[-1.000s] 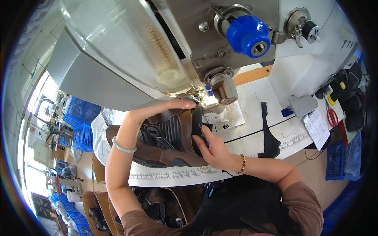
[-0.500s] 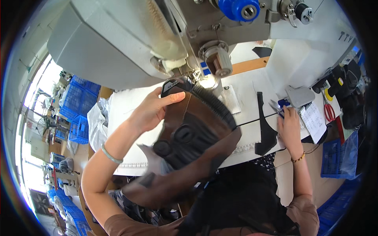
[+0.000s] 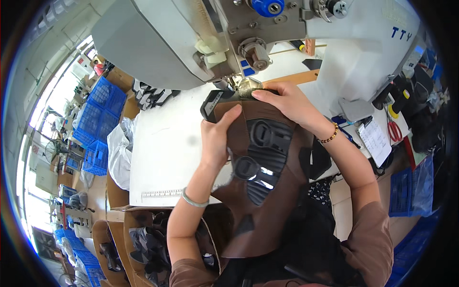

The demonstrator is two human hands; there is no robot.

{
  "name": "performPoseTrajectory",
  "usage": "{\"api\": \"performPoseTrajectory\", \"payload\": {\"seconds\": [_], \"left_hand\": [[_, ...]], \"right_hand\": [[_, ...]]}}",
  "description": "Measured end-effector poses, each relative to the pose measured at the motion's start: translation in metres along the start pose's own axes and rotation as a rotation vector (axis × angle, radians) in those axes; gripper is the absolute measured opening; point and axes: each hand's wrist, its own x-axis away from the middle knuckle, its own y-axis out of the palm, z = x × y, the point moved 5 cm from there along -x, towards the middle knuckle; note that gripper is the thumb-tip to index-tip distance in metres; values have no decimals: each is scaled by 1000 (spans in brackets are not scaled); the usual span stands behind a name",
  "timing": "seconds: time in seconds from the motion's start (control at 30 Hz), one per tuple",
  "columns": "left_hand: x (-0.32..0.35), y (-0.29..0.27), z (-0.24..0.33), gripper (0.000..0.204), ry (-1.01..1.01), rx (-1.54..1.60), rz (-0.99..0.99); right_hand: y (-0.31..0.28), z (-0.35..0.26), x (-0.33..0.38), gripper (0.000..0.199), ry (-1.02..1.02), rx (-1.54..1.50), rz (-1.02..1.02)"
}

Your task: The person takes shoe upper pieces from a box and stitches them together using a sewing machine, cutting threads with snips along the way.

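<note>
Left hand (image 3: 217,138) closes lightly on the brown upper (image 3: 267,237), thumb flat on its face near the top edge, the fingers mostly hidden behind. Right hand (image 3: 294,107) pinches the same edge farther along, thumb on top, other fingers curled past it. Between them the upper hangs from just in front of the machine (image 3: 148,43) down over the table's near edge toward the lap; whether its edge touches the machine's post (image 3: 249,87) cannot be told.

Much of the piece looks already joined: the ribbed black panel (image 3: 271,143) sits in the brown, a seam line runs near the top, and a black tab (image 3: 211,106) stands out at the upper left corner. How much of the top edge is left unsewn does not show.

Right of the upper, a loose black piece (image 3: 319,160) lies on the table (image 3: 162,138); beyond are a paper sheet (image 3: 375,138) and red scissors (image 3: 394,131). Boxes (image 3: 128,229) of dark pieces stand below.
</note>
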Motion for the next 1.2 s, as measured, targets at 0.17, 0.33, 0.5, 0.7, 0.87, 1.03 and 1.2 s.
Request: {"api": "performPoseTrajectory", "payload": {"seconds": [0.17, 0.33, 0.5, 0.7, 0.87, 1.03, 1.2], "left_hand": [[1, 0, -2, 18, 190, -59, 122], [2, 3, -3, 16, 121, 28, 164], [1, 7, 1, 14, 155, -3, 167], [-2, 4, 2, 15, 132, -14, 131], [-5, -3, -1, 15, 89, 42, 110], [-5, -3, -3, 15, 84, 44, 82], [-6, -1, 2, 13, 144, -24, 94]], "right_hand": [[1, 13, -8, 33, 38, -170, -52], [0, 10, -7, 32, 40, -181, -76], [1, 17, -9, 33, 48, -253, -51], [-3, 6, -7, 34, -43, -112, 64], [-1, -8, -4, 35, -79, 48, 89], [-1, -1, -5, 31, -63, 44, 87], [-2, -1, -7, 34, -78, -2, 100]]}}
